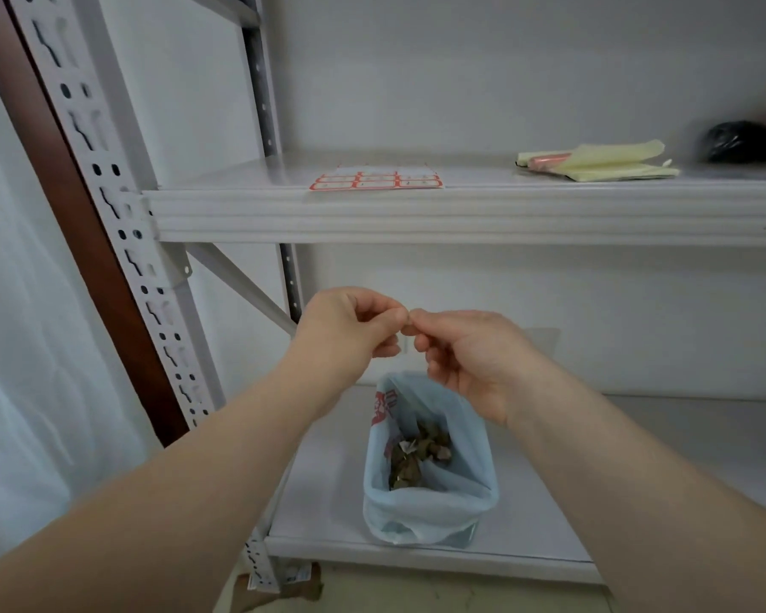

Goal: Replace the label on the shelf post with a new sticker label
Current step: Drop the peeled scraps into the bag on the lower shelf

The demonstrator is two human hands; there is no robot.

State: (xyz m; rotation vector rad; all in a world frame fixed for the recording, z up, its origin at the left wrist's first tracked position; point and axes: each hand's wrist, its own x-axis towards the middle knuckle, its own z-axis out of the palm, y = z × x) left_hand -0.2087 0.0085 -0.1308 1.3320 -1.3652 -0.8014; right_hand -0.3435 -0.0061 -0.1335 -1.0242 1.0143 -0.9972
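left hand (pixel 350 325): fingers curled, thumb and forefinger pressed together, tips met with the right hand's.
right hand (pixel 465 356): curled likewise; whether anything is pinched cannot be told.
bin (pixel 430 511): lined with a pale blue bag, set on the lower shelf (pixel 328 502) just below the hands; brown scraps inside.
sticker sheet (pixel 377 179): red-bordered labels, laid flat at the upper shelf's (pixel 461 214) front edge.
shelf post (pixel 120 205): perforated, white, at left, touched by neither hand.
far right: a yellow cloth (pixel 602 161) is laid on the upper shelf.

Head view, forward-down (near shelf post (pixel 120 232))
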